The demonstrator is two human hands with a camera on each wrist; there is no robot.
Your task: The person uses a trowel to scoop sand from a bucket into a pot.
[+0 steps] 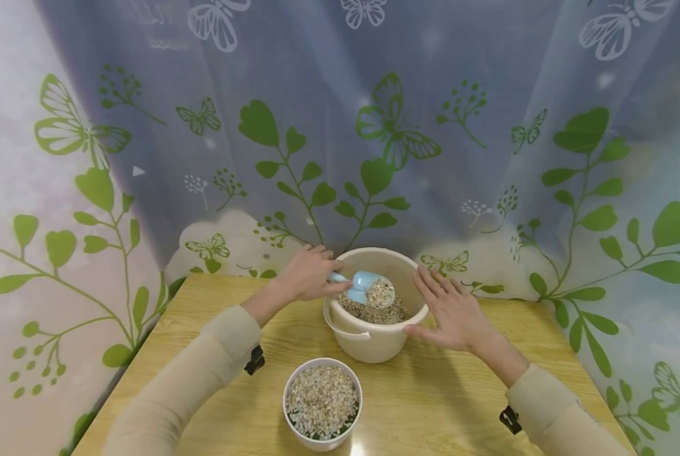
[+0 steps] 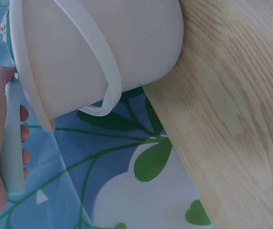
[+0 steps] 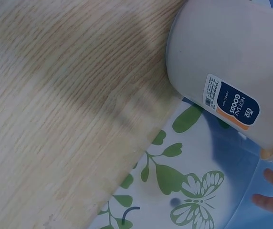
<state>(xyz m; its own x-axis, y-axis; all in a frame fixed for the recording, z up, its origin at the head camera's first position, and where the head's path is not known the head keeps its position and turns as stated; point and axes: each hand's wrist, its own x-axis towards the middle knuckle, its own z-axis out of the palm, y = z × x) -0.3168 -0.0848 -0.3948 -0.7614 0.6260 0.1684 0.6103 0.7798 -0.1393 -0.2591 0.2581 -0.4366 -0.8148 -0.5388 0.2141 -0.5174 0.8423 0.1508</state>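
- One loaded blue scoop (image 1: 364, 279) hangs over the mouth of the bucket (image 1: 368, 347), the left hand's (image 1: 311, 273) fingers curled round its handle; a careless tilt could spill gravel (image 1: 381, 293) past the rim.
- The right hand (image 1: 450, 310), fingers straight, only rests against the rim, so a knock might slide the bucket.
- From where I stand, the pot (image 1: 322, 445) nearer the person looks nearly full; more could roll off.
- Wood-grain desk (image 1: 294, 329) below; butterfly-printed curtain (image 1: 317, 133) behind.

Head view looks down; nearer wrist views share the bucket (image 1: 374, 345)
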